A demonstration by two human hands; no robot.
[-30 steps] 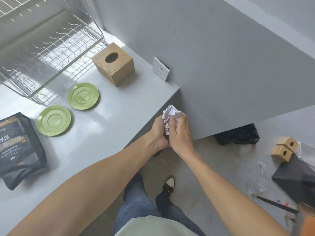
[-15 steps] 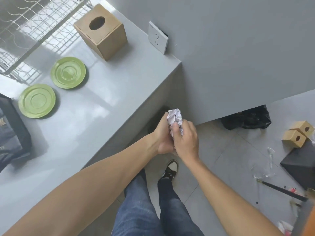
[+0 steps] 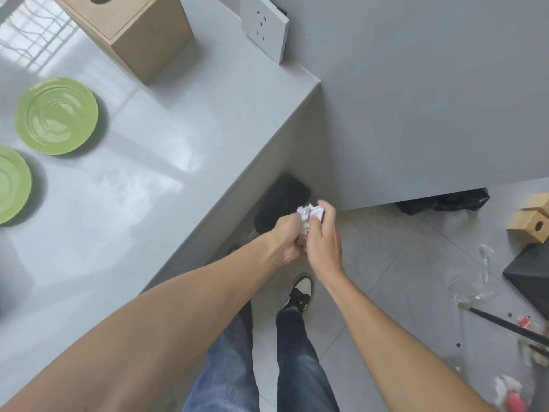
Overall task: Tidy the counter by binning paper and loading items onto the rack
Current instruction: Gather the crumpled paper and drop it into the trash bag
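A crumpled white paper ball [image 3: 310,217] is pressed between my left hand [image 3: 285,239] and my right hand [image 3: 322,245], both closed around it, off the counter's right edge and above the floor. Just beyond the paper, a black bin [image 3: 280,200] sits on the floor against the counter side. Two green plates [image 3: 56,115] [image 3: 10,184] lie flat on the grey counter [image 3: 154,162] at the left. The rack shows only as a reflection at the top left.
A wooden tissue box [image 3: 139,28] stands at the counter's back, next to a white wall socket [image 3: 264,25]. On the floor at right lie a black bag [image 3: 445,200], small wooden boxes [image 3: 531,221], a dark box [image 3: 531,272] and scattered litter. My shoe [image 3: 300,289] is below my hands.
My view has tilted down and right, so the rack and dark bag have left the frame. Both hands with the paper have come lower, down beside the counter toward the black bin.
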